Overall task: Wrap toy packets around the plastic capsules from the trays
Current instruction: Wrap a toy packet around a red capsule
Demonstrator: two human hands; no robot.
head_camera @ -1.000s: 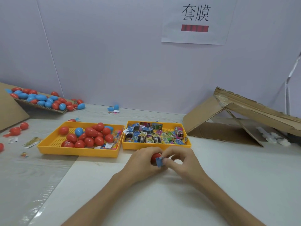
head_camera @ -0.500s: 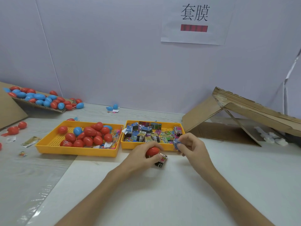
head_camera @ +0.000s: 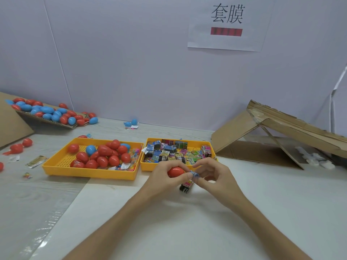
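My left hand (head_camera: 165, 178) grips a red egg-shaped plastic capsule (head_camera: 175, 171) just in front of the trays. My right hand (head_camera: 216, 174) pinches a small blue toy packet (head_camera: 194, 174) against the capsule's right end. Below the hands, another packet (head_camera: 186, 186), pink and black, lies on the white table. The left yellow tray (head_camera: 56, 167) holds several red and two blue capsules. The right yellow tray (head_camera: 148, 167) is filled with several colourful toy packets (head_camera: 169, 152).
A cardboard sheet (head_camera: 47, 119) with several red and blue capsules leans at the back left. Loose capsules (head_camera: 18, 147) and wrappers lie left of the trays. A folded cardboard box (head_camera: 272, 132) stands at the right. A paper sign (head_camera: 227, 23) hangs on the wall.
My right hand drew away to the right with the blue packet, then came back to the capsule. A pink and black packet now lies on the table under the hands.
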